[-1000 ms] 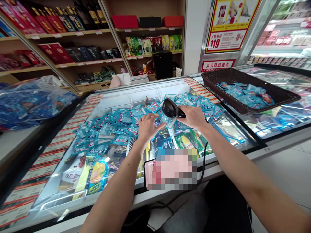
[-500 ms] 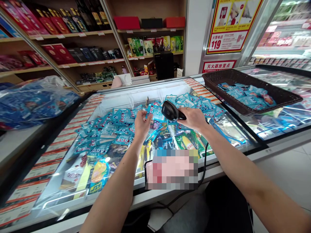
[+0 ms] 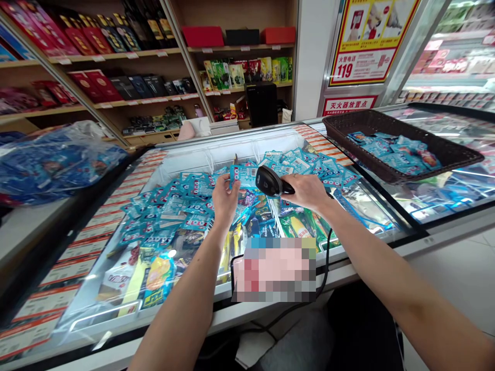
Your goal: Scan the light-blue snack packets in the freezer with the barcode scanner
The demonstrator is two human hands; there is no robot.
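"Both occupied, are they?"
"Yes: the left hand (image 3: 225,202) pinches one flat, light-blue plastic packet (image 3: 246,176), and the right hand (image 3: 310,191) grips a black handheld scanner (image 3: 269,181)."
"Packet touching the scanner?"
"Just left of it; from here I can't tell whether they touch. That dark-brown woven basket (image 3: 452,148) sits well right of the scanner."

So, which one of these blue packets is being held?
The packet pinched by the left hand, beside the black scanner. The others in the freezer and brown basket lie unheld.
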